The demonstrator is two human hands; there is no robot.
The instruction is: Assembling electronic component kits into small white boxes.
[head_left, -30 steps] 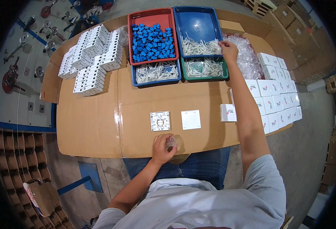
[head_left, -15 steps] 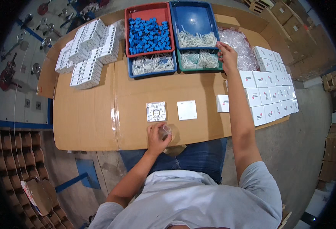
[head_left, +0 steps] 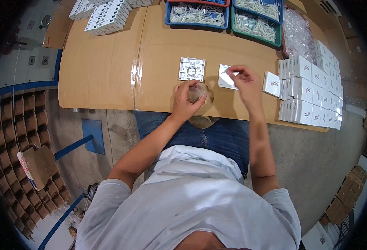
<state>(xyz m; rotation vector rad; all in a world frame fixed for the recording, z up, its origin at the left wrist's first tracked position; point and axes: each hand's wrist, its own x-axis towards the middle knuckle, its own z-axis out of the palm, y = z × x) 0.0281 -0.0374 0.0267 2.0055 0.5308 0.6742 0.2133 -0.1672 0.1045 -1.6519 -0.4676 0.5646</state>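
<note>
My left hand (head_left: 184,102) is closed around a small clear plastic bag (head_left: 199,89), whose mouth gapes upward. Just beyond it lies a white square socket-like frame (head_left: 192,69) with its inner fittings facing up. My right hand (head_left: 247,81) hovers over a flat white square plate (head_left: 225,81), thumb and fingers pinched on a small pale piece (head_left: 227,71). Blur hides that piece's exact kind. A single small white box (head_left: 272,83) lies right of this hand.
Stacked white boxes (head_left: 306,89) fill the table's right side. Behind, blue (head_left: 196,26) and green (head_left: 256,36) trays hold small white pieces, beside a heap of clear plastic bags (head_left: 297,33). More white units (head_left: 108,18) are stacked at far left on the cardboard tabletop (head_left: 100,71).
My right hand has come back from the trays to above the white plate, with a small pale piece pinched. My left hand still holds the plastic bag. The view has tilted toward my body.
</note>
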